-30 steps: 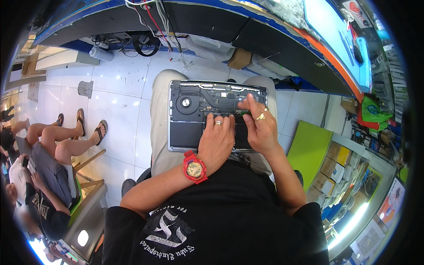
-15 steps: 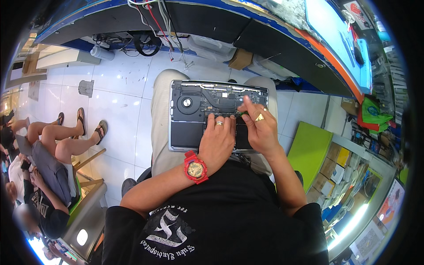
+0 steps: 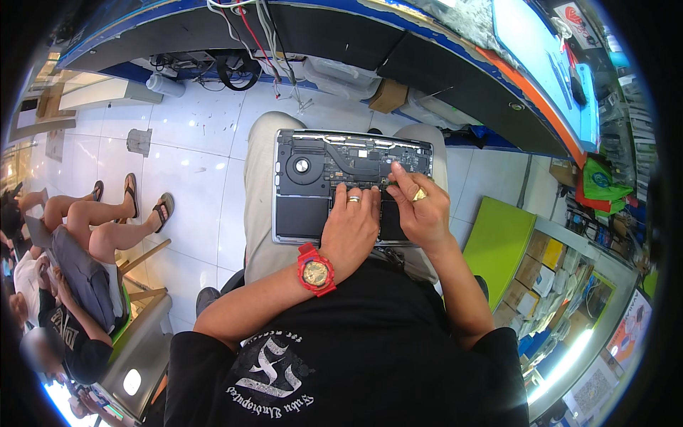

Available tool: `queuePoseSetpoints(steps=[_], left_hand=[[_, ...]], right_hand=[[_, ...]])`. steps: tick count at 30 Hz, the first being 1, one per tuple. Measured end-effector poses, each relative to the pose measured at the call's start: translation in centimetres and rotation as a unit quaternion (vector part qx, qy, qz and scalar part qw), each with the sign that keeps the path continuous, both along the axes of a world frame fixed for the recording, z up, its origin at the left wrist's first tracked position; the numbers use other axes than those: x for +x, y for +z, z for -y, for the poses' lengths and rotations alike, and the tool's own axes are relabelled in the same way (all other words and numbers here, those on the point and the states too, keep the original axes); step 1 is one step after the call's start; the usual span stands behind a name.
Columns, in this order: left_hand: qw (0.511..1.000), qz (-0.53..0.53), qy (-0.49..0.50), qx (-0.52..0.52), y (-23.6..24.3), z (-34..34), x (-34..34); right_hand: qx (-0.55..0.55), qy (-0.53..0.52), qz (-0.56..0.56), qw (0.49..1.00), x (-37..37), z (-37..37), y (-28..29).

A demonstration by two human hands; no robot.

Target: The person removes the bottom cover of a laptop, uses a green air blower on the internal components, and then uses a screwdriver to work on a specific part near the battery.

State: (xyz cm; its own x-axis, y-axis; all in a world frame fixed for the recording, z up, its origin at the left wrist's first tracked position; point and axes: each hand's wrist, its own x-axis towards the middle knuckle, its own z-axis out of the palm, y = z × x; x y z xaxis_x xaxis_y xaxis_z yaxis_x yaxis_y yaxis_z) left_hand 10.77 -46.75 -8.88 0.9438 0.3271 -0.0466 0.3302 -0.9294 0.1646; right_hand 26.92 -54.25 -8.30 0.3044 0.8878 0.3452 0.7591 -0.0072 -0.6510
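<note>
An opened laptop base [image 3: 302,213] rests across my thighs, its insides facing up. A round fan [image 3: 302,165] sits at its upper left, a dark circuit board [image 3: 356,162] spans the middle, and black battery packs fill the lower part. My left hand [image 3: 350,231], with a red watch on its wrist, lies over the centre, its fingers stretched out and the tips at the board's lower edge. Just right of it, my right hand [image 3: 423,213] is closed in a pinch over the board. Something small and greenish shows at its fingertips, too small to name.
A workbench [image 3: 455,78] with cables [image 3: 274,43] hanging from it runs across the far side. Boxes and plastic bins sit beneath. A green panel [image 3: 498,245] and a display case stand at right. Seated people [image 3: 78,313] are at left on the tiled floor.
My right hand's index finger has come down toward the thumb, with the hand lowered slightly over the board. My left hand and the laptop stay in place.
</note>
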Motion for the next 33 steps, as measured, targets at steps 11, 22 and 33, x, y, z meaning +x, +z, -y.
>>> queuePoseSetpoints(steps=[11, 22, 33], left_hand=[[1.0, 0.012, 0.009, -0.004, -0.3, 0.1, 0.0], [1.0, -0.001, 0.002, -0.004, -0.1, 0.0, 0.0], [1.0, 0.001, 0.004, -0.002, 0.1, 0.0, 0.0]], right_hand=[[0.019, -0.012, 0.015, 1.0, 0.2, -0.3, 0.2], [0.0, -0.011, -0.018, 1.0, -0.1, -0.1, 0.1], [0.016, 0.005, 0.006, 1.0, 0.2, 0.3, -0.6]])
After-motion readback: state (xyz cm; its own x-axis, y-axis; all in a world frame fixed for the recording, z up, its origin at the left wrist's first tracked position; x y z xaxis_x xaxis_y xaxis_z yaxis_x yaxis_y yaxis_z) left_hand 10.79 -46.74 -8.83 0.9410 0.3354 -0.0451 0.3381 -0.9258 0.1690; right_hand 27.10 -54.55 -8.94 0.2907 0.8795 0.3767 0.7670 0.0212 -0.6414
